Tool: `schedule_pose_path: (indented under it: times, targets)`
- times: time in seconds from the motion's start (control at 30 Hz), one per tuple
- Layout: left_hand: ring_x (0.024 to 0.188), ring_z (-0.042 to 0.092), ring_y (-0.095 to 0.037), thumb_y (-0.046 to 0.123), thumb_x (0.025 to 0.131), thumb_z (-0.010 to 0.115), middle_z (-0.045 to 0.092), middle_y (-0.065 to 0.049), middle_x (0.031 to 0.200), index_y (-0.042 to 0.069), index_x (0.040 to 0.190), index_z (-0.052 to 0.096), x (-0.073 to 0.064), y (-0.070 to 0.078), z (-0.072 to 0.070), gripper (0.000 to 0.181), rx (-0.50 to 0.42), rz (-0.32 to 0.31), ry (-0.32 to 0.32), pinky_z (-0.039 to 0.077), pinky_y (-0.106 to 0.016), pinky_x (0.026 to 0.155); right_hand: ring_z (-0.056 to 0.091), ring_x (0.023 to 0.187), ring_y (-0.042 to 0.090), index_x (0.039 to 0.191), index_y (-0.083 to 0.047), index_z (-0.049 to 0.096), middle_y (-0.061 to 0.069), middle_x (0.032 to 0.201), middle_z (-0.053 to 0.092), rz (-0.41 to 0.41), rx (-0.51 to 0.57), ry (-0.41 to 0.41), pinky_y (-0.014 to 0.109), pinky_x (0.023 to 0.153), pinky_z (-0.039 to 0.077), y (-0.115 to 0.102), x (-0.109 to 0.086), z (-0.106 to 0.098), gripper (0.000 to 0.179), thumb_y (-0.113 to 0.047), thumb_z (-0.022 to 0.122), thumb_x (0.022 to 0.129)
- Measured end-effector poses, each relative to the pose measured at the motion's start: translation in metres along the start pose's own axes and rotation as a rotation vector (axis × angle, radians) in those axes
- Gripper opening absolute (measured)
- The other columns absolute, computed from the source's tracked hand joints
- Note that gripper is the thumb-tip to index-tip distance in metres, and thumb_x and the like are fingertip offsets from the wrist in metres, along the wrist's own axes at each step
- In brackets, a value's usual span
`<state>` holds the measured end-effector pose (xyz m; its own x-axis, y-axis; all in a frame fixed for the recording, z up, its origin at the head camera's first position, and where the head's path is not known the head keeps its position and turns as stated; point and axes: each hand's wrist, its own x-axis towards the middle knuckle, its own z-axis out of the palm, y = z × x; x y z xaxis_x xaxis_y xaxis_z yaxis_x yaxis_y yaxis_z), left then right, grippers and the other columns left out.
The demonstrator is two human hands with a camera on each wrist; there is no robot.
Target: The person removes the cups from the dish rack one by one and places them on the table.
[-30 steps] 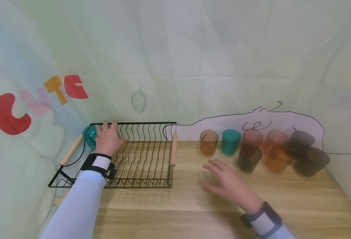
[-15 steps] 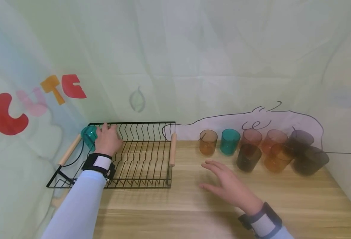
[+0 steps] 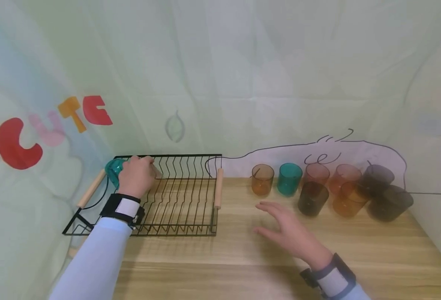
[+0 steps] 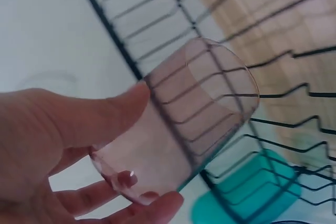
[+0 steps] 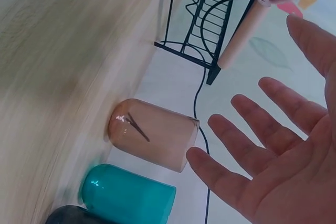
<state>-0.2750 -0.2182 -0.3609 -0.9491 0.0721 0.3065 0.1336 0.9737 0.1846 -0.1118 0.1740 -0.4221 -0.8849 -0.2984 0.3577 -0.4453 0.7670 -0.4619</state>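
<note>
Left hand has curled around the clear cup over the rack

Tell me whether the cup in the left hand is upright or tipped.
Tipped. In the left wrist view the clear pinkish cup lies slanted across the wires of the dish rack, pinched by the left hand.

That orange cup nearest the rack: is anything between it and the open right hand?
Nothing visible. The right hand hovers open above bare table, and the orange cup stands just beyond its fingertips, with the teal cup beside it.
</note>
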Motion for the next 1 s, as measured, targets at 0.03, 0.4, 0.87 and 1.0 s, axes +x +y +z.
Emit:
schedule_pose_path:
  times: [0.03, 0.4, 0.87, 1.0]
  targets:
    - [0.085, 0.048, -0.048, 0.015, 0.083, 0.059, 0.051, -0.026, 0.101, 0.006, 0.116, 0.06, -0.001, 0.002, -0.004, 0.034, -0.01, 0.011, 0.017, 0.045, -0.056, 0.053, 0.041, 0.123, 0.014, 0.13, -0.022, 0.052, -0.002, 0.133, 0.049, 0.002, 0.011, 0.005, 0.036, 0.1, 0.034, 0.0, 0.001, -0.001, 0.062, -0.061, 0.058, 0.082]
    - [0.065, 0.05, -0.021, 0.041, 0.073, 0.077, 0.057, -0.005, 0.079, 0.01, 0.128, 0.053, -0.018, 0.038, -0.037, 0.067, -0.265, 0.127, 0.113, 0.039, -0.035, 0.046, 0.041, 0.122, 0.011, 0.132, -0.023, 0.049, -0.006, 0.131, 0.05, 0.063, 0.04, 0.107, 0.036, 0.099, 0.035, -0.009, 0.006, -0.014, 0.059, -0.055, 0.06, 0.084]
    - [0.099, 0.055, -0.023, 0.037, 0.076, 0.075, 0.048, -0.008, 0.121, 0.019, 0.13, 0.046, -0.057, 0.099, -0.039, 0.064, -1.054, 0.037, -0.01, 0.051, -0.035, 0.075, 0.044, 0.12, 0.013, 0.134, -0.021, 0.047, -0.007, 0.133, 0.047, 0.173, 0.168, 0.199, 0.034, 0.096, 0.038, -0.024, 0.009, -0.022, 0.06, -0.049, 0.063, 0.084]
    - [0.107, 0.052, -0.024, 0.04, 0.074, 0.076, 0.046, -0.009, 0.121, 0.02, 0.128, 0.045, -0.072, 0.118, -0.036, 0.066, -1.258, -0.038, -0.111, 0.05, -0.035, 0.079, 0.044, 0.12, 0.011, 0.135, -0.021, 0.046, -0.007, 0.135, 0.045, 0.184, 0.256, 0.191, 0.03, 0.095, 0.038, -0.03, 0.012, -0.022, 0.059, -0.047, 0.064, 0.085]
